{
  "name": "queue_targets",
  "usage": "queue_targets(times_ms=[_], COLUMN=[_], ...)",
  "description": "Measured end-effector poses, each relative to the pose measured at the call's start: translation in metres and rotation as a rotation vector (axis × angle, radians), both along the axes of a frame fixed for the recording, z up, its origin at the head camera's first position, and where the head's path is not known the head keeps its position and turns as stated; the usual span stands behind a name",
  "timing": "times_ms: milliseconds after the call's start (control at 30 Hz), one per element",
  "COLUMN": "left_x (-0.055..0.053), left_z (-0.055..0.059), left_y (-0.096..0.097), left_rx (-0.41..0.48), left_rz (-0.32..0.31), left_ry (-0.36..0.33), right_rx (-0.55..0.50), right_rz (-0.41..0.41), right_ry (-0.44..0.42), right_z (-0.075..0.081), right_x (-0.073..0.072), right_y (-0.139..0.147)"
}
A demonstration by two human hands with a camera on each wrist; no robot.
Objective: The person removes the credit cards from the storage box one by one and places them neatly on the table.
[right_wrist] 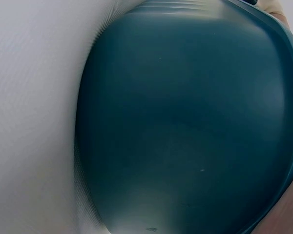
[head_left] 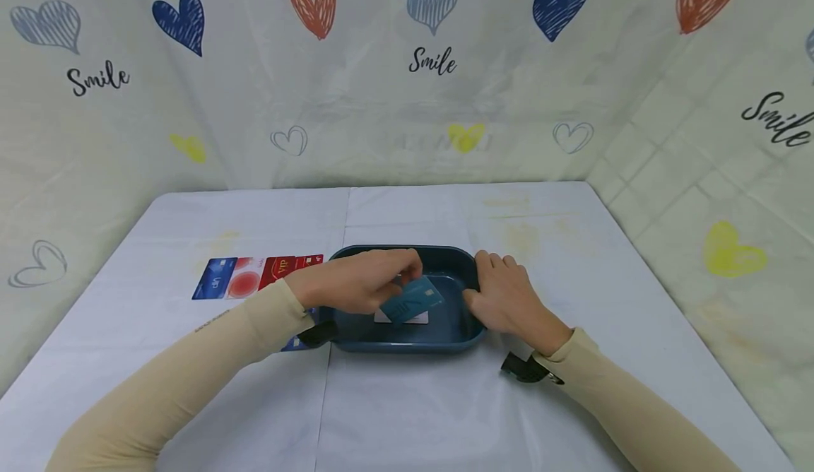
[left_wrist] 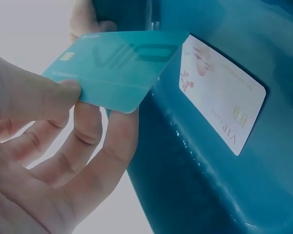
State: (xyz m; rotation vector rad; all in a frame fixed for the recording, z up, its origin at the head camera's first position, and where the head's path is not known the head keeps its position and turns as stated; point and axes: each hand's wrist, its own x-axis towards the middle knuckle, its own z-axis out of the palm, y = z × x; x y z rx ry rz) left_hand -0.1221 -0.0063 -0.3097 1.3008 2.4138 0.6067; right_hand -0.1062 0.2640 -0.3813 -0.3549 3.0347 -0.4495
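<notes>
My left hand (head_left: 375, 285) is over the dark teal tray (head_left: 407, 348), pinching a teal VIP card (head_left: 413, 299) between thumb and fingertips. In the left wrist view the card (left_wrist: 122, 63) is tilted, its chip towards the thumb side. Below it, a white VIP card (left_wrist: 222, 92) with a pink floral print lies flat on the tray floor; the head view shows only its edge (head_left: 418, 319). At the tray's right end my right hand (head_left: 509, 292) grips the rim, thumb on the inner side. The right wrist view is filled mostly by the tray's outer wall (right_wrist: 185, 117).
Left of the tray, a row of cards lies on the white table (head_left: 407, 415): a blue card (head_left: 215, 278), a white card with a red circle (head_left: 244, 279) and red cards (head_left: 278, 268). Another blue card (head_left: 294, 345) shows partly under the left wrist. A printed cloth hangs behind.
</notes>
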Motion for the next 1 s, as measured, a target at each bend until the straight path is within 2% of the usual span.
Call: queue_targets(times_ms=[367, 767, 1000], left_x=[0.0, 0.003, 0.004], left_z=[0.002, 0.01, 0.012], left_y=[-0.013, -0.026, -0.034], left_rx=[0.052, 0.082, 0.097], left_rz=[0.023, 0.088, 0.106], left_ry=[-0.02, -0.068, -0.059], right_rx=[-0.009, 0.002, 0.0], right_rz=[0.0, 0.008, 0.004], right_ry=[-0.002, 0.001, -0.01], right_z=[0.0, 0.0, 0.001], right_x=[0.001, -0.001, -0.002], right_y=[-0.001, -0.002, -0.002])
